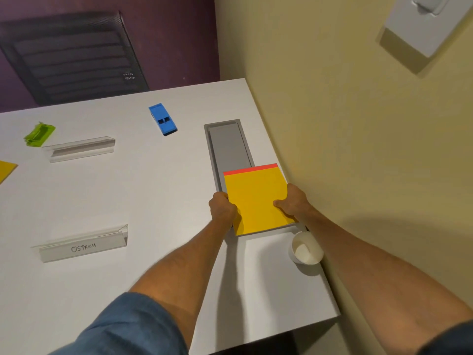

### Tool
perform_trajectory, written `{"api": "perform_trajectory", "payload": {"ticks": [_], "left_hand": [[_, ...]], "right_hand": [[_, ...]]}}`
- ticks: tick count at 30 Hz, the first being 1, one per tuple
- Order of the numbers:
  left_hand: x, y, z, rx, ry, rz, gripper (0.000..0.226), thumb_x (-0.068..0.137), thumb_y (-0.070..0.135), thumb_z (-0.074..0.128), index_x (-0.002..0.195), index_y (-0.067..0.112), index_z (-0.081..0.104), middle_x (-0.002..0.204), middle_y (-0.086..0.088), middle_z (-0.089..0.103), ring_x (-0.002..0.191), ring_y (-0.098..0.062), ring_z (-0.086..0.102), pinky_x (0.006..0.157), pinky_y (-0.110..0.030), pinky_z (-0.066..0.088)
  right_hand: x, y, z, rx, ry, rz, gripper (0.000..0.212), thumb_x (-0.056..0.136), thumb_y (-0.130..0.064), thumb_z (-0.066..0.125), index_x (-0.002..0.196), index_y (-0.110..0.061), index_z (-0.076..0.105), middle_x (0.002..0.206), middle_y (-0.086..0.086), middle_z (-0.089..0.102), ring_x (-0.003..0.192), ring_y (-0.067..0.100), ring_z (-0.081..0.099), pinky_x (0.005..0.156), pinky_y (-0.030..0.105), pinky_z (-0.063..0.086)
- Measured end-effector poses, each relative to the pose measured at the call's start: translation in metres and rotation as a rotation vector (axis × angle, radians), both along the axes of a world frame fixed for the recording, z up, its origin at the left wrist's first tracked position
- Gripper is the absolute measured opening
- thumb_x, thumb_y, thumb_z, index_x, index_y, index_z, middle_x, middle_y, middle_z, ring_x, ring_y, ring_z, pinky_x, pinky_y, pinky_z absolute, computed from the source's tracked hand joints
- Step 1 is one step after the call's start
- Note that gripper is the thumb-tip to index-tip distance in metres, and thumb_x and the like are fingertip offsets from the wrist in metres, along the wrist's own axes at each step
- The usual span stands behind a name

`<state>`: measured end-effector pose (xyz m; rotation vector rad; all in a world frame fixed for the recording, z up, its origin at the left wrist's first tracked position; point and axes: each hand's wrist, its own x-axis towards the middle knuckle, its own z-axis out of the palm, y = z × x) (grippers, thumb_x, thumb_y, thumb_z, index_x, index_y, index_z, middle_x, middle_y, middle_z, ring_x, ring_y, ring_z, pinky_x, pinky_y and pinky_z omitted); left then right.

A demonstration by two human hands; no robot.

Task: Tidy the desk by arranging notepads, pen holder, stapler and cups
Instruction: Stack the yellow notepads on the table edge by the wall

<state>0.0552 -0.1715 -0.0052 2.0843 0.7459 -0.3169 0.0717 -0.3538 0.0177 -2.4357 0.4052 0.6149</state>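
A yellow notepad (256,198) with a red top strip lies at the right side of the white desk (143,190), next to the wall. My left hand (222,209) grips its left edge and my right hand (291,201) holds its right edge, thumb on top. A white paper cup (305,248) stands just in front of the pad by the wall. A blue stapler (162,119) lies further back in the middle. A green object (39,135) sits at the far left. The corner of another yellow pad (6,169) shows at the left edge.
A grey recessed cable tray (229,144) runs under the notepad's far end. Two clear name-card holders lie on the desk, one blank (80,149) and one (83,245) marked "OSTRICH". A black mesh chair (71,57) stands behind the desk. The yellow wall (358,137) borders the right.
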Motion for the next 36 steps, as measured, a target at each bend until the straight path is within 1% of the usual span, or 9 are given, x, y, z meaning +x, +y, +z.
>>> {"api": "perform_trajectory", "payload": {"ticks": [4,8,11,14,17,21,24,31,36], "left_hand": [[0.001,-0.004,0.000,0.033,0.010,-0.042,0.032,0.086,-0.013,0.047,0.070,0.014,0.047,0.067,0.000,0.040,0.068,-0.021,0.047,0.068,-0.041,0.052],[0.004,-0.006,0.000,0.066,-0.007,-0.105,0.041,0.086,-0.013,0.049,0.063,0.019,0.040,0.067,0.004,0.035,0.059,-0.011,0.038,0.068,-0.032,0.042],[0.005,-0.010,0.003,0.132,-0.046,-0.235,0.010,0.085,-0.004,0.059,0.092,0.003,0.058,0.085,-0.007,0.052,0.083,-0.023,0.053,0.071,-0.031,0.044],[0.002,-0.014,0.001,0.232,-0.049,-0.447,0.029,0.083,0.008,0.067,0.110,0.002,0.058,0.114,-0.016,0.055,0.106,-0.032,0.054,0.083,-0.037,0.049],[-0.005,-0.017,-0.002,0.297,-0.032,-0.553,0.037,0.082,0.019,0.072,0.114,0.005,0.058,0.123,-0.015,0.049,0.114,-0.032,0.048,0.089,-0.038,0.048],[-0.014,-0.018,-0.005,0.370,-0.025,-0.635,0.065,0.076,0.038,0.077,0.127,0.008,0.050,0.133,-0.013,0.042,0.123,-0.031,0.041,0.096,-0.042,0.047],[-0.017,-0.018,-0.006,0.399,-0.059,-0.650,0.066,0.076,0.040,0.077,0.126,0.007,0.050,0.133,-0.014,0.042,0.123,-0.031,0.041,0.094,-0.043,0.048],[-0.021,-0.018,-0.007,0.437,-0.084,-0.702,0.070,0.077,0.045,0.074,0.129,0.007,0.047,0.133,-0.015,0.042,0.123,-0.032,0.041,0.095,-0.043,0.048],[-0.021,-0.011,-0.003,0.456,-0.130,-0.709,0.058,0.088,0.046,0.060,0.130,0.009,0.045,0.132,-0.013,0.046,0.120,-0.031,0.044,0.094,-0.043,0.046]], "right_hand": [[-0.005,0.002,-0.002,-0.080,-0.047,0.117,0.080,0.090,-0.026,0.064,0.148,0.003,0.016,0.144,0.024,0.038,0.132,0.037,0.040,0.104,0.039,0.037],[-0.010,0.002,-0.005,-0.200,-0.215,0.269,0.057,0.093,-0.014,0.054,0.144,-0.005,0.031,0.147,0.019,0.033,0.133,0.035,0.038,0.105,0.038,0.037],[-0.013,0.005,-0.006,-0.340,-0.309,0.386,0.054,0.095,-0.024,0.053,0.144,-0.010,0.034,0.154,0.016,0.024,0.140,0.032,0.028,0.110,0.038,0.033],[-0.015,0.009,-0.010,-0.327,-0.166,0.461,0.073,0.091,-0.036,0.060,0.149,-0.012,0.024,0.157,0.017,0.017,0.144,0.033,0.019,0.114,0.040,0.026],[-0.016,0.009,-0.016,-0.291,-0.058,0.487,0.084,0.089,-0.038,0.064,0.152,-0.013,0.014,0.159,0.019,0.009,0.147,0.035,0.010,0.117,0.040,0.019],[-0.015,0.008,-0.017,-0.268,-0.048,0.484,0.085,0.088,-0.033,0.066,0.152,-0.012,0.014,0.159,0.019,0.009,0.148,0.034,0.008,0.118,0.040,0.017],[-0.015,0.007,-0.018,-0.277,-0.041,0.467,0.086,0.085,-0.033,0.069,0.151,-0.013,0.018,0.158,0.018,0.012,0.146,0.036,0.013,0.115,0.041,0.023],[-0.016,0.003,-0.015,-0.330,-0.044,0.508,0.085,0.086,-0.036,0.068,0.150,-0.012,0.019,0.157,0.020,0.015,0.145,0.036,0.016,0.116,0.043,0.022],[-0.017,0.005,-0.011,-0.297,-0.052,0.476,0.084,0.087,-0.039,0.066,0.151,-0.011,0.018,0.157,0.019,0.017,0.145,0.036,0.017,0.114,0.044,0.025]]}}
